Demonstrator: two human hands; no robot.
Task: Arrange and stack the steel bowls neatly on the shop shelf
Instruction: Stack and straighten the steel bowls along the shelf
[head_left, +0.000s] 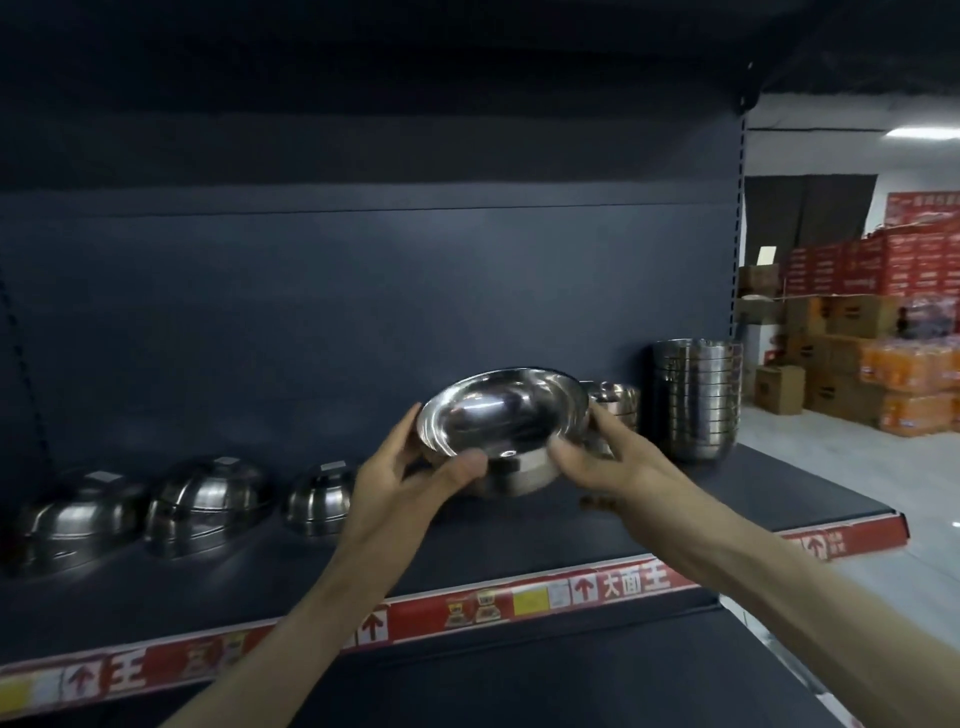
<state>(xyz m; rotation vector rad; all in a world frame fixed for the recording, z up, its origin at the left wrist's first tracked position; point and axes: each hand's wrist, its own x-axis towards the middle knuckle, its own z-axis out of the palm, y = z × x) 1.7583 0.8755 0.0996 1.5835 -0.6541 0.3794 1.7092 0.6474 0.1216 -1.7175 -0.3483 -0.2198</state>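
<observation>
While L hand (410, 480) & R hand (618, 462) grip its sides, steel bowl (498, 421) tilts, tall bowl stack (696, 400) right of R hand, 3 upside-down bowls (208, 504) left of L hand

- Shelf (519, 551) dim, near black toward the top of the frame.
- Ceiling light (922, 132) blown out, upper right.
- Glare streaks the centre bowl (498, 415).
- Edges bend; lower left soft.

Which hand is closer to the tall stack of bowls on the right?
Right. The right hand grips the held bowl nearest the tall stack; the left hand grips its opposite side.
</observation>
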